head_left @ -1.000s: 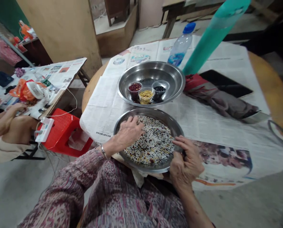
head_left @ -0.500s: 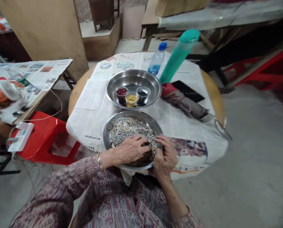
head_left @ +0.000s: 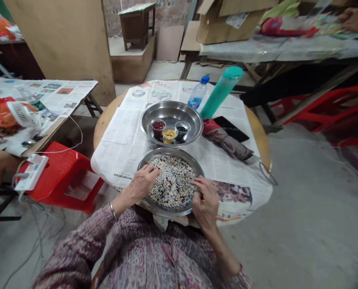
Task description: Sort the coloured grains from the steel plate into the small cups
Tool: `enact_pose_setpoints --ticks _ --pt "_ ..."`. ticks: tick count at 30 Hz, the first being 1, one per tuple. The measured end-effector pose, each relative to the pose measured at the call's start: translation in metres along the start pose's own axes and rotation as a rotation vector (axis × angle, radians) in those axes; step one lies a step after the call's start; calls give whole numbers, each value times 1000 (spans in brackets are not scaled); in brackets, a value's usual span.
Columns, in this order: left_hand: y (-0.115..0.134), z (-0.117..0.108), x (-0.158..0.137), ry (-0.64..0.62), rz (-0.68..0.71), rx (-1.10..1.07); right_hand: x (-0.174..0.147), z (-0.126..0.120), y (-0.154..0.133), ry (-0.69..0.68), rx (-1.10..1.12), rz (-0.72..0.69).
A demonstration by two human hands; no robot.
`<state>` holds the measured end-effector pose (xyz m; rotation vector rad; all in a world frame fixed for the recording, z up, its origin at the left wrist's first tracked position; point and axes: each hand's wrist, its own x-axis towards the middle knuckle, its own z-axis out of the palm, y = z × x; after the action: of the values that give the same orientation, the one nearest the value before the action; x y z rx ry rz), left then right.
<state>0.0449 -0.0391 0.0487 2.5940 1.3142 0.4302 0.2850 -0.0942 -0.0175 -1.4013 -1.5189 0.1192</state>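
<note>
A round metal bowl (head_left: 198,167) at the table's near edge holds white grains mixed with dark, red and yellow beans (head_left: 170,180). Over its left side, my left hand (head_left: 144,181) has its fingers bent together at the grains; what they may hold is hidden. My right hand (head_left: 206,200) is closed on the bowl's right rim, its fingertips reaching in over the grains. Just behind stands a larger metal basin (head_left: 145,132) with three small clear cups inside: red beans (head_left: 158,126), yellow beans (head_left: 169,134) and black beans (head_left: 182,129).
Newspaper (head_left: 112,140) covers the round table. Behind the basin are a water bottle (head_left: 198,94) and a tall green container (head_left: 221,92). A folded umbrella (head_left: 227,142) and a dark phone (head_left: 232,129) lie right. At left are a red stool (head_left: 61,172) and a power strip (head_left: 33,172).
My left hand has moved left across the grains, uncovering the bowl's middle, where the grains now lie spread out flatter. My right hand stays at the right rim. The camera view has shifted slightly.
</note>
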Motion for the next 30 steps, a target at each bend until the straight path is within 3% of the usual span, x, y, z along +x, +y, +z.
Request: enact_pose_setpoints --ticks 4,8,11,15,18,21,26,30 --pt "-13 6 -9 199 -65 -72 20 2 0 -236 -126 -136" --pt "-31 15 6 399 -333 -202 53 33 -13 -362 -242 -140" --pt "-46 24 12 399 -467 -455 73 62 -34 -515 -436 -46" --pt "-57 32 6 395 -411 -638 83 79 -60 -733 -446 -112" --pt "-58 33 1 380 -330 -655 78 67 -65 -910 -266 -263" --pt "-57 34 -1 387 -296 -643 68 35 -55 -1032 -147 -364" --pt "-55 35 -1 404 -299 -652 48 -13 -43 -1198 -92 -377" --pt "-54 32 0 406 -318 -649 42 -14 -49 -1273 -138 -386"
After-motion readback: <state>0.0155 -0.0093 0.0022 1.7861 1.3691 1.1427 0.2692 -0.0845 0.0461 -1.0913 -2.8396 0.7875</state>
